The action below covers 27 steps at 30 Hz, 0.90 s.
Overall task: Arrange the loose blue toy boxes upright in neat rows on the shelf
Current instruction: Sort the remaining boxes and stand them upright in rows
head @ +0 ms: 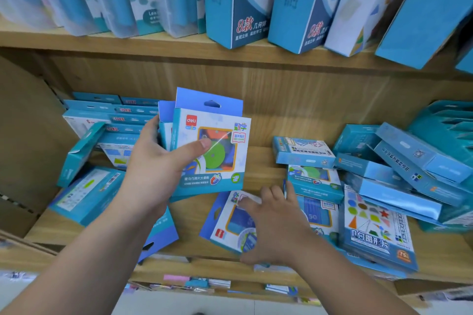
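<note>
Gripping a few boxes (210,146) upright in my left hand (156,169), I spread my open right hand (276,222) over a flat box (230,227) mid-shelf (189,225); the pile (409,161) on the right lies jumbled, so I judge most sorting remains.

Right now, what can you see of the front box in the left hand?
A flat blue-and-white cardboard box, red deli logo, blue hang tab with slot on top, window showing green, orange and blue shapes. Held upright above the wooden shelf; the left hand grips it, thumb across its front, more boxes stacked behind.
</note>
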Available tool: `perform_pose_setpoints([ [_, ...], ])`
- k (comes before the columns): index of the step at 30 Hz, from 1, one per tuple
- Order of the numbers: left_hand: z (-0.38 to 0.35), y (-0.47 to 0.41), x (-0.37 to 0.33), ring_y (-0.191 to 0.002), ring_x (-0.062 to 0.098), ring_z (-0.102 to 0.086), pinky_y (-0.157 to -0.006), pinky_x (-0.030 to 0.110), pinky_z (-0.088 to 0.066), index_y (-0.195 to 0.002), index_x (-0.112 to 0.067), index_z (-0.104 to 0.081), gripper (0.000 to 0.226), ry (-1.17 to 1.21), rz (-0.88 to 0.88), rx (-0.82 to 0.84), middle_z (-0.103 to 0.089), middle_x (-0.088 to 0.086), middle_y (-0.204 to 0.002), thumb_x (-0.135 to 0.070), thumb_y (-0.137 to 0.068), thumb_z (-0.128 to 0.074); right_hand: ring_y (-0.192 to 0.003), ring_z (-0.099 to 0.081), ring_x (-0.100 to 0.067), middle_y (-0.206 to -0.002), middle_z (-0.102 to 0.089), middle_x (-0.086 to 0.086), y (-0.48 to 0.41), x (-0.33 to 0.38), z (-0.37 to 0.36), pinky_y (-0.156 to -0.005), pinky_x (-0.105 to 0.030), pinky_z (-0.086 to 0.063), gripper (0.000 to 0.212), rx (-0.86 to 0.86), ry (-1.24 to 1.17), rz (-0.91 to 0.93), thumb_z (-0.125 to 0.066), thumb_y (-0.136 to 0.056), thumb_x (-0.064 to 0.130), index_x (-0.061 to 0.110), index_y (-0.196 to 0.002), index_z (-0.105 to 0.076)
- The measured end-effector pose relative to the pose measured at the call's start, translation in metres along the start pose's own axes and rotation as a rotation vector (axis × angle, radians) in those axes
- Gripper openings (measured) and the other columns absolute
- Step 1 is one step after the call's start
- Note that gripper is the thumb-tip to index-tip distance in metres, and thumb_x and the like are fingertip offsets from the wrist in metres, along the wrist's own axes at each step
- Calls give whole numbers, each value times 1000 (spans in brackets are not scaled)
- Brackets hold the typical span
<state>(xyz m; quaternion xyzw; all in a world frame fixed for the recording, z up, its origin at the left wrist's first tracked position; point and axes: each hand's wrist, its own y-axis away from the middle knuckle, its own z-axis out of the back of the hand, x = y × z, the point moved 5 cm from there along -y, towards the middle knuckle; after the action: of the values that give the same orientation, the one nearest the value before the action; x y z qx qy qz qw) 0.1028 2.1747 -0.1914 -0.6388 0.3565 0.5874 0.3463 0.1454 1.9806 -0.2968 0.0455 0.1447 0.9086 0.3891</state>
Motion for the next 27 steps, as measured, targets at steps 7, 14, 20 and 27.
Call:
perform_pose_setpoints([
  [7,-35,-1,0,-96,23,-75,-76,38,-61,-124,-19,-58,65,-72,-37,119,-76,1,-108,-4,-68,-86,-124,-53,-9,-134,-51,12,10,-73,44,-106,-35,-45,111,-244,-929,-68,-72,-55,85,37,-149,-37],
  [14,-86,-11,7,-111,16,-68,-93,44,-56,-134,-30,-47,84,-280,-117,328,-69,-5,-121,-15,-63,-89,-103,-70,-11,-127,-69,2,6,-117,79,-87,-26,-56,87,-337,-1408,11,-93,-63,14,25,-139,-51],
  [20,-105,-29,32,-114,2,-63,-97,40,-55,-136,-32,-39,97,-500,-149,364,-62,-15,-124,-16,-57,-94,-83,-73,-18,-100,-74,2,-4,-133,59,-79,-42,-60,55,-483,-1136,-193,-93,-65,20,33,-104,-57],
  [27,-96,-42,50,-109,9,-60,-92,33,-54,-140,-29,-36,102,-777,-38,279,-58,-13,-119,-11,-57,-93,-86,-62,-11,-92,-64,14,-13,-115,66,-67,-31,-47,41,-507,-785,-239,-85,-75,34,34,-104,-56],
])
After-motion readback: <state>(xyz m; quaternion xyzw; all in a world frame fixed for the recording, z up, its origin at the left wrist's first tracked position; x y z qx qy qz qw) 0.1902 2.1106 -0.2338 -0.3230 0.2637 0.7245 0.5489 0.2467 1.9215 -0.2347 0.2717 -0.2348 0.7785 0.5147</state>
